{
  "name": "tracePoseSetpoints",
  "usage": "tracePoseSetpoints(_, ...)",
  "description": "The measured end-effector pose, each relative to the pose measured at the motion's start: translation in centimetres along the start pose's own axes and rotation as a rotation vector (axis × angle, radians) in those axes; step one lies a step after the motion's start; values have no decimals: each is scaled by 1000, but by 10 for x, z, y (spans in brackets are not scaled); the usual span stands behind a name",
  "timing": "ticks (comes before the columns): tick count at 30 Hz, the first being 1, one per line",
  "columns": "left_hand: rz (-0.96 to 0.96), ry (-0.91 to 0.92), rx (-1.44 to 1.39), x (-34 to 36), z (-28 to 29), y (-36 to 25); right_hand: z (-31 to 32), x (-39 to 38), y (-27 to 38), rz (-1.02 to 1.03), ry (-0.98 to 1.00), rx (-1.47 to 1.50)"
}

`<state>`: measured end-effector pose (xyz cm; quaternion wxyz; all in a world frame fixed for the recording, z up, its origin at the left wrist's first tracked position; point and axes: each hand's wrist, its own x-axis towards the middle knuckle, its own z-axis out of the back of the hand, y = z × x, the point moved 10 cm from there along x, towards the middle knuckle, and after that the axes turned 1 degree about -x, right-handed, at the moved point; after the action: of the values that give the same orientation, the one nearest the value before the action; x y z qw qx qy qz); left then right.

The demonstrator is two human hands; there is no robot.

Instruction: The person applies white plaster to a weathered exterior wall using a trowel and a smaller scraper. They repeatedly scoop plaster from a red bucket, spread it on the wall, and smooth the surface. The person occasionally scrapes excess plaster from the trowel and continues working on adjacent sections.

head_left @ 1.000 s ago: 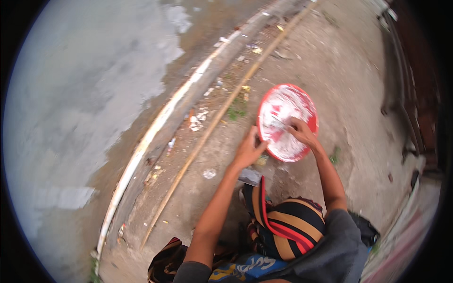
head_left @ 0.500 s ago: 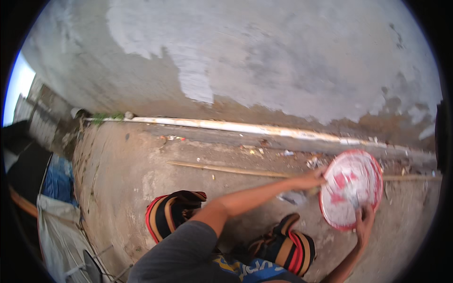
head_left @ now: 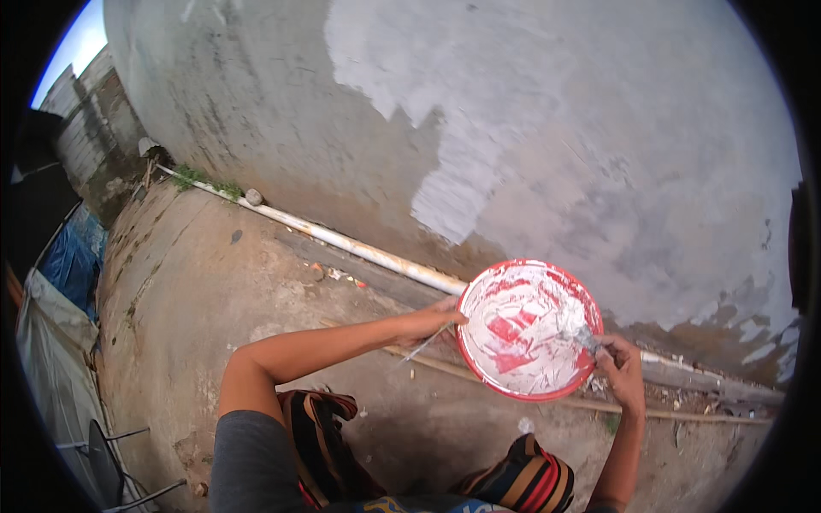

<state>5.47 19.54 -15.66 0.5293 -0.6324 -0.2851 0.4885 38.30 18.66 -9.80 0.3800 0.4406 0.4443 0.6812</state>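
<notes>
A round red basin point(head_left: 528, 397) hangs in front of me, its inside smeared with white paste point(head_left: 537, 299) and red plastic showing through in the middle. My left hand point(head_left: 434, 321) grips the basin's left rim, thumb over the edge. A thin, greyish strip-like tool point(head_left: 426, 343) sticks out below that hand; its kind is unclear. At the basin's right side, my right hand point(head_left: 623, 366) is closed on a putty knife point(head_left: 588, 339). Its paste-coated blade rests among the white paste, where a lump sits at the tip.
Ahead stands a grey wall point(head_left: 256, 103) with a lighter coated area point(head_left: 462, 162). A white pipe point(head_left: 359, 245) runs along its foot, and a wooden strip point(head_left: 445, 366) lies on the concrete ground point(head_left: 214, 299). Pale sheeting point(head_left: 56, 359) and a metal-legged object point(head_left: 107, 466) are at left.
The view has turned, showing more wall. In it, the basin has shifted left with both hands and shows its inside more fully. Both hands keep their holds.
</notes>
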Motion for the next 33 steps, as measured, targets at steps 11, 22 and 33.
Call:
tracePoseSetpoints(11, -61, -339, -196, -163, 309, -50, -286, 223, 202, -35, 374, 207)
tracePoseSetpoints(22, -264, -359, -341, -188, 482, -134, -377, 414, 383, 274, 180, 199)
tracePoseSetpoints(33, -283, -445, -359, -197, 487, -167, -347, 553, 511, 894, -344, -660)
